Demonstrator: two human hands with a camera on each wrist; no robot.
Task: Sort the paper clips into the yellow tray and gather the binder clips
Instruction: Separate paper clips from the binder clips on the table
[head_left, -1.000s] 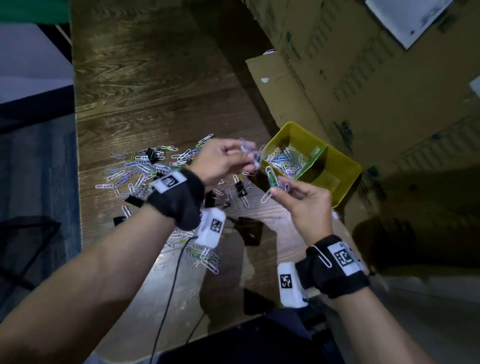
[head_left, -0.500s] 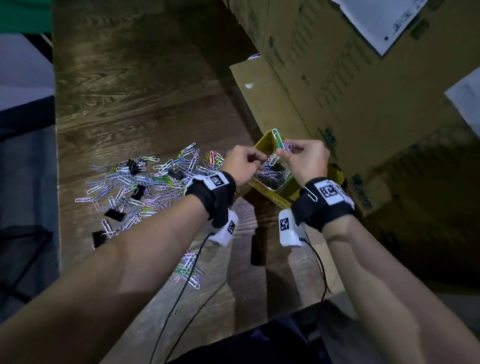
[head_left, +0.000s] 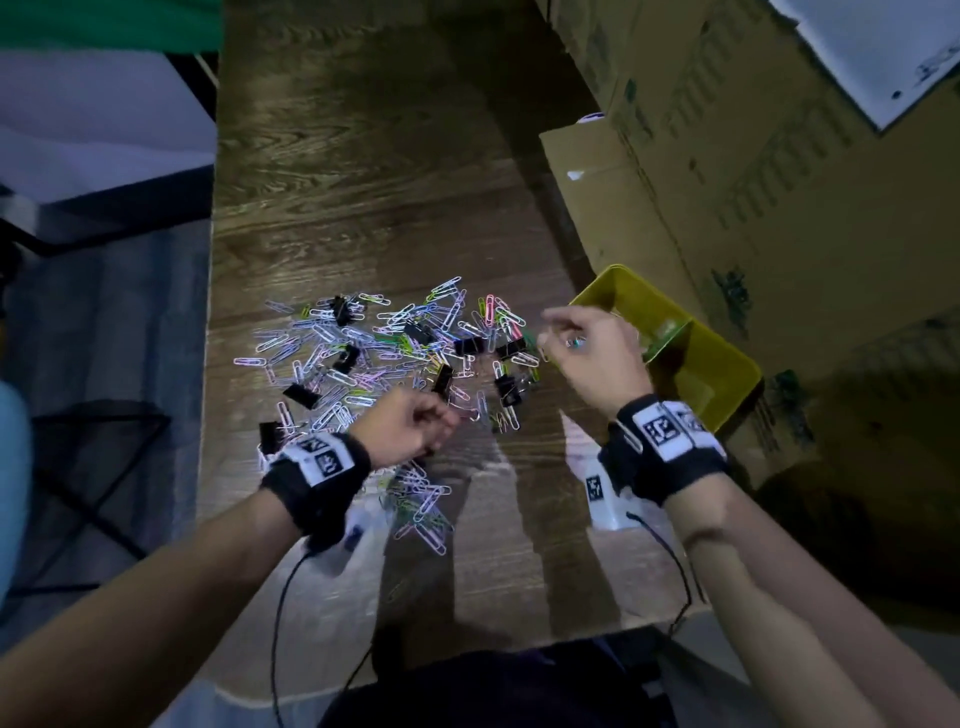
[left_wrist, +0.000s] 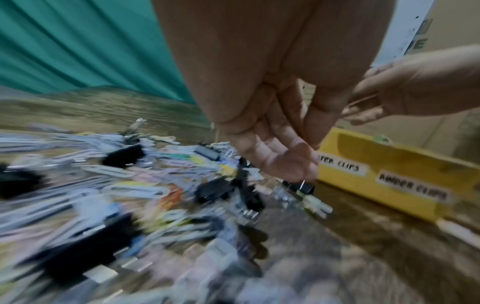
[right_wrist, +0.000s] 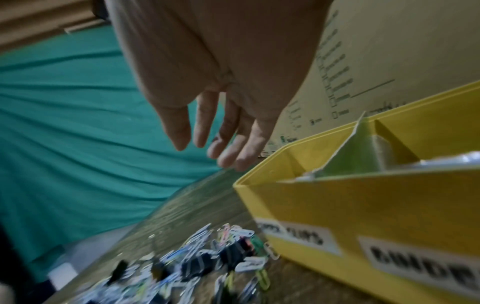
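Note:
A loose pile of coloured paper clips (head_left: 363, 358) lies on the wooden table, with several black binder clips (head_left: 470, 347) mixed in. A smaller heap of paper clips (head_left: 421, 504) sits by my left wrist. The yellow tray (head_left: 722, 384) stands to the right of the pile, split by a divider (right_wrist: 358, 148) and labelled on its front wall (right_wrist: 337, 205). My left hand (head_left: 441, 421) hovers over the pile's near edge, fingers loosely curled and holding nothing (left_wrist: 298, 160). My right hand (head_left: 556, 332) hangs beside the tray's left end, fingers relaxed and empty (right_wrist: 215, 148).
Large cardboard boxes (head_left: 727, 182) stand right behind and beside the tray. The table's left edge (head_left: 213, 364) drops to the floor. Thin black cables (head_left: 280, 597) run from my wrists over the table's front edge. A green cloth (left_wrist: 78, 51) hangs at the far end.
Both hands have come back from over the tray toward the pile. The paper clips they pinched are no longer in their fingers.

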